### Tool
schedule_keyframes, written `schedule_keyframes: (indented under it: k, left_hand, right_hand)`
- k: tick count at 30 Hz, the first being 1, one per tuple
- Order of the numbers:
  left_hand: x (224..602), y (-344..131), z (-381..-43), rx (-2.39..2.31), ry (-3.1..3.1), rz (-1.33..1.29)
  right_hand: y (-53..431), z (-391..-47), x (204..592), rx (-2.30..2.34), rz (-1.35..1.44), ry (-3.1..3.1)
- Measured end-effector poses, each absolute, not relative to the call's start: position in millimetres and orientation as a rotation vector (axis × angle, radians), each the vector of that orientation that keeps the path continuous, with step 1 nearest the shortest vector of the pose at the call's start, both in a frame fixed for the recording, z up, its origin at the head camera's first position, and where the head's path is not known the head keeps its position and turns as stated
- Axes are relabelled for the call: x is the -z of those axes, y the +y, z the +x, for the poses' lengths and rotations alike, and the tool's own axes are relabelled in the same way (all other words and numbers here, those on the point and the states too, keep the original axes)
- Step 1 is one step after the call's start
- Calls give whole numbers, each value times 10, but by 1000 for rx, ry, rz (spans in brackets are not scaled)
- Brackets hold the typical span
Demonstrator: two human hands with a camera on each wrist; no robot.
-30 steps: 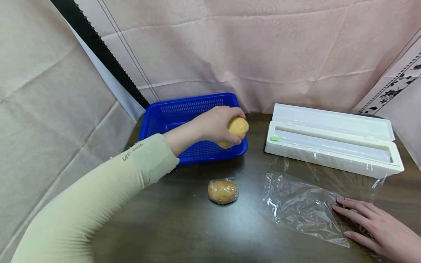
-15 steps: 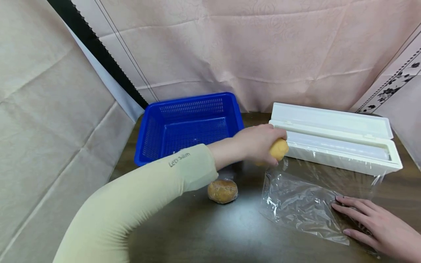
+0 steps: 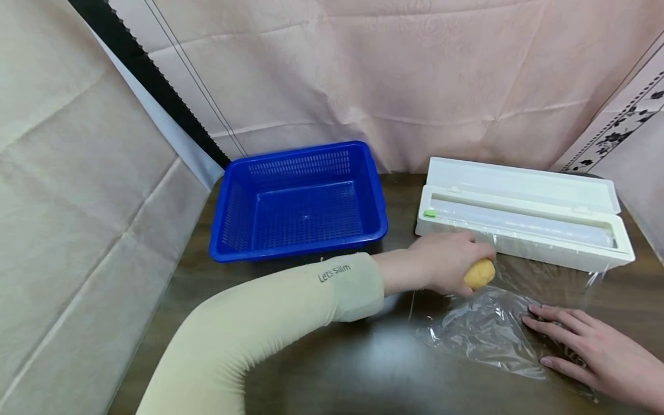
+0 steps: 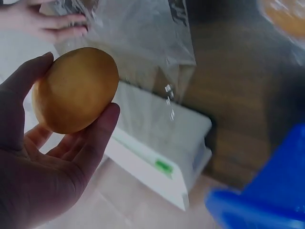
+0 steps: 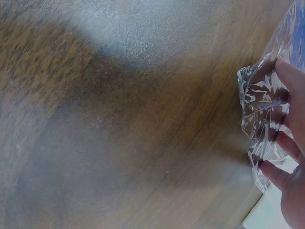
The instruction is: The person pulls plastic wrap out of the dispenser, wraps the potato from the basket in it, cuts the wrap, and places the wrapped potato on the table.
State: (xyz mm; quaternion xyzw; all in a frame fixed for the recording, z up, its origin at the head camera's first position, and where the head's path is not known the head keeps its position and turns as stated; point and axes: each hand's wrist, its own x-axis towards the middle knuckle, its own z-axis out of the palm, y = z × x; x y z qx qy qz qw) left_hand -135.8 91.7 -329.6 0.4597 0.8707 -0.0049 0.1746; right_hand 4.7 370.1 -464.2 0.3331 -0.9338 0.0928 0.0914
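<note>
My left hand (image 3: 448,262) grips a smooth yellow potato (image 4: 76,90), thumb on one side and fingers on the other. It holds the potato over the sheet of plastic wrap (image 3: 485,331), close to the wrap box. At the right, my right hand (image 3: 586,351) rests with spread, fairly straight fingers on the sheet's near edge. The crumpled film edge (image 5: 262,114) shows under those fingers in the right wrist view. A second potato, wrapped in film (image 4: 289,16), appears at the left wrist view's corner; the left sleeve hides it in the head view.
A white wrap box (image 3: 524,248) stands at the back right with its lid up, a film roll (image 3: 519,225) and a green slider (image 3: 430,213) on it. Left of it sits a blue basket (image 3: 298,253). Pink cloth (image 3: 363,75) hangs behind the dark wooden table (image 3: 321,369).
My left hand has carried the potato from above the blue basket rightward and nearer, to over the plastic wrap. Its sleeve now covers the wrapped potato. The right hand has stayed in place.
</note>
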Motion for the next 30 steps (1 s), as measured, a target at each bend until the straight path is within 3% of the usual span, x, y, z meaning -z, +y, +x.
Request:
schedule_keyframes:
  k: [11,30]
  left_hand:
    - [3646,1226,-1177,183,2439,1337]
    - [3960,1487,-1146,213,2444,1469]
  right_hand:
    - [3718,29,4640,-289,1016,-2767]
    - [3716,20,4640,-282,1017,-2785]
